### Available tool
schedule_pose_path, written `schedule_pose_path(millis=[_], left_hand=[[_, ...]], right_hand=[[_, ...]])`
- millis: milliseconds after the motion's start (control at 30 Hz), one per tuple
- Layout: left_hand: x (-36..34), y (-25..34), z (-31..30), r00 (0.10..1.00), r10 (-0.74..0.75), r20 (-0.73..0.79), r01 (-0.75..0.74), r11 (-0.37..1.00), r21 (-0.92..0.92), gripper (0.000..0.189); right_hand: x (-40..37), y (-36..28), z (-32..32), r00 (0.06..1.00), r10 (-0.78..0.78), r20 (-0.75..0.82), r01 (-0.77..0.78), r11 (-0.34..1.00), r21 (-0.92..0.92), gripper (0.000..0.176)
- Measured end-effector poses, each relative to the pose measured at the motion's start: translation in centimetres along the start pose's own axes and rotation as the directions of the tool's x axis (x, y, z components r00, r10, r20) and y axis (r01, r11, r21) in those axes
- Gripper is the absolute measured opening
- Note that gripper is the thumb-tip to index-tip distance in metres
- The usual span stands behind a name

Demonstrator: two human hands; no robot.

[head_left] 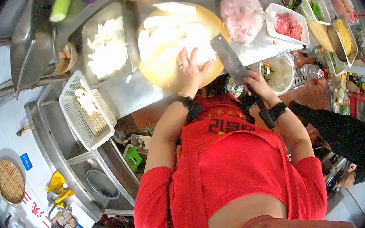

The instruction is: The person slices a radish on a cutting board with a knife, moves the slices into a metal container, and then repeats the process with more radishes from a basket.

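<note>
My left hand (192,71) lies with fingers spread on pale, overexposed vegetable pieces (167,37). They rest on a round yellowish cutting board (153,79); glare hides their exact kind. My right hand (259,85) is wrapped round the handle of a cleaver (229,57). Its broad dark blade slants up and left, the tip near the board's right edge, apart from my left fingers. To the left of the board, a metal tray (93,79) holds chopped white pieces (107,48).
A plastic bag of pinkish contents (241,17) and a white tray of red shredded meat (290,26) lie right of the board. A white basket (101,116) stands by the sink (81,173) at left. Another person's dark-clothed limb (342,136) is close on the right.
</note>
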State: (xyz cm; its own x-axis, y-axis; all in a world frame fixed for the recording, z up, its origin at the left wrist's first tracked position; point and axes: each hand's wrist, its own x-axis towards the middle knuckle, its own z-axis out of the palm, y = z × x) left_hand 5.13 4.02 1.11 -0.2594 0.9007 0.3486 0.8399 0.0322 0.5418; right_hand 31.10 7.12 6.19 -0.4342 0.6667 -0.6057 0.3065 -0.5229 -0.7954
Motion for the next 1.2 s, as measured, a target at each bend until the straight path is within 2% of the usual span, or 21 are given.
schedule_pose_path(millis=[67, 133, 167, 200, 400, 467, 500, 633, 733, 800, 867, 900, 933, 1000, 1033, 1100, 1133, 1200], left_hand=[[0.2, 1.1, 0.0, 0.998, -0.061, -0.002, 0.061, 0.998, 0.023, 0.063], [0.1, 1.4, 0.2, 0.998, -0.069, -0.007, 0.069, 0.997, 0.032, 0.062], [0.1, 1.4, 0.2, 0.997, -0.074, -0.019, 0.075, 0.996, 0.043, 0.062], [0.1, 1.5, 0.3, 0.997, -0.076, -0.016, 0.076, 0.996, 0.044, 0.062], [0.0, 1.6, -1.1, 0.981, -0.182, -0.075, 0.176, 0.981, -0.078, 0.05], [0.3, 1.5, -1.8, 0.969, -0.193, -0.157, 0.16, 0.967, -0.196, 0.048], [0.6, 1.2, -1.4, 0.935, -0.193, -0.299, 0.098, 0.947, -0.306, 0.046], [3.8, 0.5, -7.1, 0.877, -0.157, -0.454, 0.039, 0.965, -0.26, 0.05], [7.9, -1.6, -12.8, 0.833, -0.11, -0.542, 0.008, 0.982, -0.187, 0.052], [10.7, -3.7, -15.6, 0.786, -0.095, -0.611, 0.054, 0.995, -0.084, 0.048], [13.2, -7.6, -17.9, 0.825, -0.169, -0.54, 0.062, 0.976, -0.209, 0.042], [14.2, -12.2, -17.6, 0.873, -0.239, -0.425, 0.193, 0.97, -0.149, 0.035], [13.9, -13.6, -18.4, 0.87, -0.237, -0.432, 0.19, 0.97, -0.149, 0.035], [14.1, -15.0, -19.5, 0.892, -0.331, -0.308, 0.367, 0.928, 0.065, 0.03], [14.1, -14.9, -20.0, 0.894, -0.329, -0.305, 0.363, 0.93, 0.062, 0.03], [12.9, -14.0, -20.5, 0.894, -0.268, -0.36, 0.257, 0.963, -0.078, 0.024], [12.2, -13.1, -20.2, 0.898, -0.27, -0.348, 0.258, 0.963, -0.082, 0.024], [10.8, -10.5, -19.1, 0.918, -0.307, -0.252, 0.208, 0.912, -0.353, 0.019]], right_hand=[[-0.4, -0.4, 1.3, 0.997, 0.026, 0.067, -0.029, 0.999, 0.04, 0.016], [-0.1, 0.0, 2.8, 0.99, 0.005, 0.141, 0.0, 0.999, -0.034, 0.014], [-0.1, -0.1, 3.2, 0.981, 0.081, 0.178, -0.068, 0.994, -0.082, 0.012], [-0.4, -0.7, 4.1, 0.974, 0.078, 0.213, -0.079, 0.997, -0.008, 0.01], [-0.4, -1.7, 6.0, 0.95, 0.075, 0.303, -0.06, 0.996, -0.058, 0.013], [-0.6, -2.3, 6.2, 0.945, -0.001, 0.327, 0.032, 0.995, -0.089, 0.012], [-0.7, -3.0, 6.5, 0.947, -0.013, 0.32, 0.057, 0.99, -0.126, 0.01], [-1.2, -9.9, 9.1, 0.93, -0.039, 0.365, 0.124, 0.969, -0.213, 0.01], [0.8, -14.4, 12.1, 0.871, -0.206, 0.446, 0.325, 0.922, -0.209, 0.011], [1.9, -17.2, 14.7, 0.873, -0.227, 0.431, 0.344, 0.914, -0.215, 0.01], [2.7, -18.6, 15.8, 0.876, -0.24, 0.419, 0.356, 0.908, -0.223, 0.01], [3.1, -18.8, 16.1, 0.882, -0.275, 0.383, 0.383, 0.892, -0.239, 0.015], [3.5, -18.8, 16.3, 0.886, -0.311, 0.345, 0.408, 0.876, -0.256, 0.019], [3.9, -17.7, 14.7, 0.872, -0.349, 0.343, 0.439, 0.867, -0.233, 0.019], [3.5, -17.2, 13.8, 0.877, -0.369, 0.306, 0.452, 0.85, -0.271, 0.018], [2.8, -15.8, 11.4, 0.889, -0.378, 0.259, 0.447, 0.839, -0.31, 0.016], [2.6, -14.9, 10.1, 0.904, -0.332, 0.269, 0.407, 0.86, -0.308, 0.015], [2.0, -13.3, 8.7, 0.92, -0.285, 0.268, 0.362, 0.881, -0.305, 0.015]])
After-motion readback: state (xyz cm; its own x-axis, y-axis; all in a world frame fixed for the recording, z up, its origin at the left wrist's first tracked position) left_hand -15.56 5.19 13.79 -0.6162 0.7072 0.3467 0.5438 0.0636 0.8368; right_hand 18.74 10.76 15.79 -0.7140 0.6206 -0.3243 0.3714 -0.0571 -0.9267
